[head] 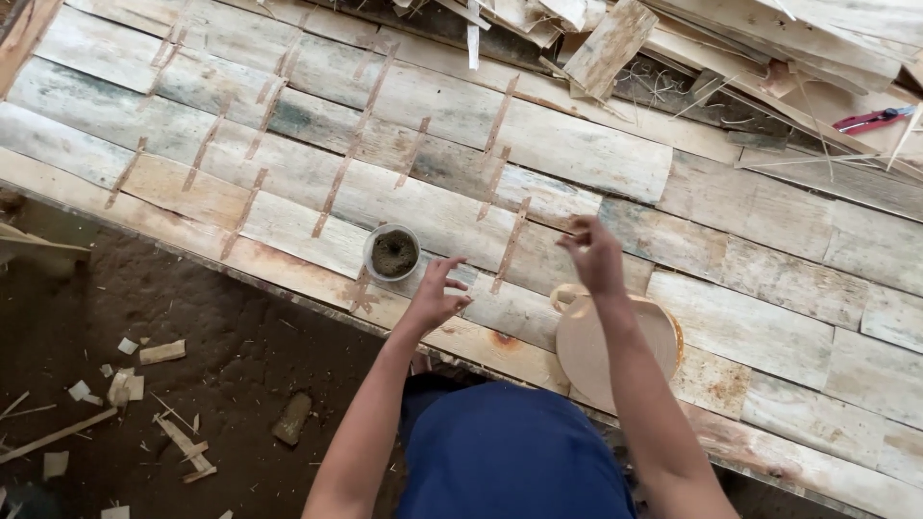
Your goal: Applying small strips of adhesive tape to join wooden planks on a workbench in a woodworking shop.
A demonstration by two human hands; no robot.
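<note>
The right hand [593, 255] is lifted over the plank worktop [769, 279], its grip pinched on a thin stick [556, 229] whose long axis runs from 9 to 3 o'clock, free end pointing to 9 o'clock. The left hand [435, 296] hovers with released, spread fingers at 4 o'clock of the small round cup [392, 253], near it, not touching. A round woven piece [586, 346] lies at the worktop's near edge under the right forearm. Bare planks stay open toward 3 o'clock.
</note>
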